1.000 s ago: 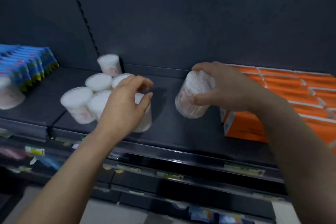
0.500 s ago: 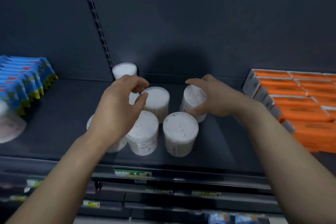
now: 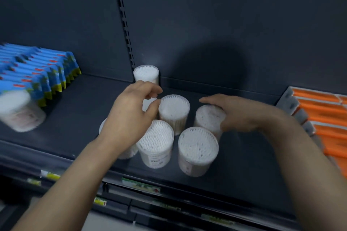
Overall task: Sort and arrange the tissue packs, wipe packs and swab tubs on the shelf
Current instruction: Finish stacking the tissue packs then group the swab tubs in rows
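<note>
Head view: your R hand [image 3: 238, 114] has its fingers [image 3: 208, 100] laid almost flat over the lid of the rear-right tub [image 3: 206, 120], thumb wrapped down its near side. That's a loose hold, not let go yet. 1 s ago you had that tub tilted in the air off to the right, nr the orange packs [image 3: 319, 112]. Now it stands upright on the shelf [image 3: 253, 165], just beside the middle tub [image 3: 174, 110] & behind the front-right tub [image 3: 198, 148]. So that one's placed.

Your L hand [image 3: 127, 118] curls index & thumb round the rim of a half-hidden tub [image 3: 148, 103], right by the middle tub's left side. How firm the grip is, can't tell. Its shape has barely changed over the last sec. Under the L wrist there's a covered tub [image 3: 126, 153], mostly out of sight, w/ the front-middle tub [image 3: 156, 140] just beside it.

For the job: the swab tubs are bunching into one group mid-shelf, but the rows aren't straight yet.

Further out, the back tub [image 3: 146, 73] stands alone vs the back wall. A stray tub [image 3: 18, 112], blurred, sits far left in front of the blue packs [image 3: 37, 69] & prob needs bringing over. Blue & orange packs look lined up already at either end.
</note>
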